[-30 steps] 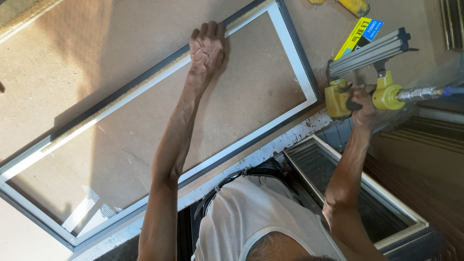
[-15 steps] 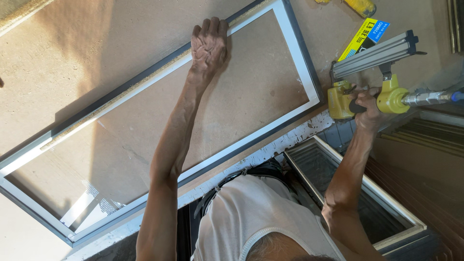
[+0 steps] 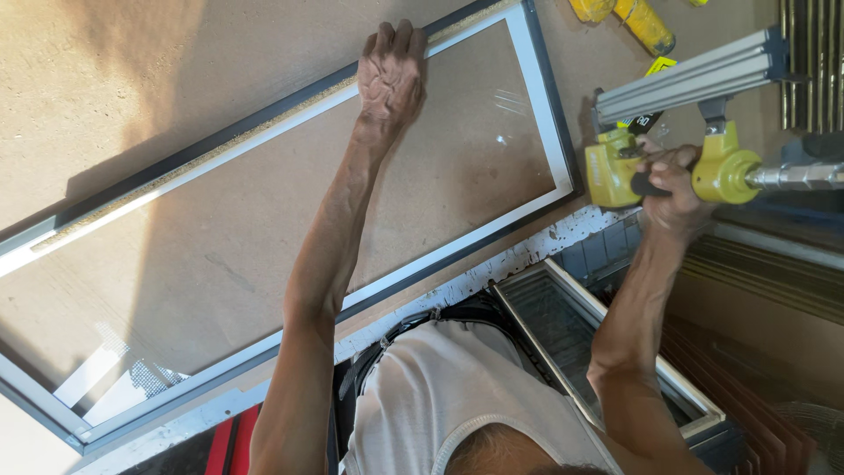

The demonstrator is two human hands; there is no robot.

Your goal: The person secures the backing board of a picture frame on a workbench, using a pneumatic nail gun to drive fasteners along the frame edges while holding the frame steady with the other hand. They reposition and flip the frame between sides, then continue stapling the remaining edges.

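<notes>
We're stretching our left arm fwd, left hand (image 3: 392,75) lying palm-down, fingers together. Our right arm is bending at the elbow, right hand (image 3: 673,186) fisting in a tight grip.

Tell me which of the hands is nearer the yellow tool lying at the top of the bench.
Right. The right hand grips the nail gun just below the yellow tool; the left hand presses the glazed frame farther away.

Sunlit brown board worktop (image 3: 220,53) (perhaps hardboard), shadowed.
</notes>
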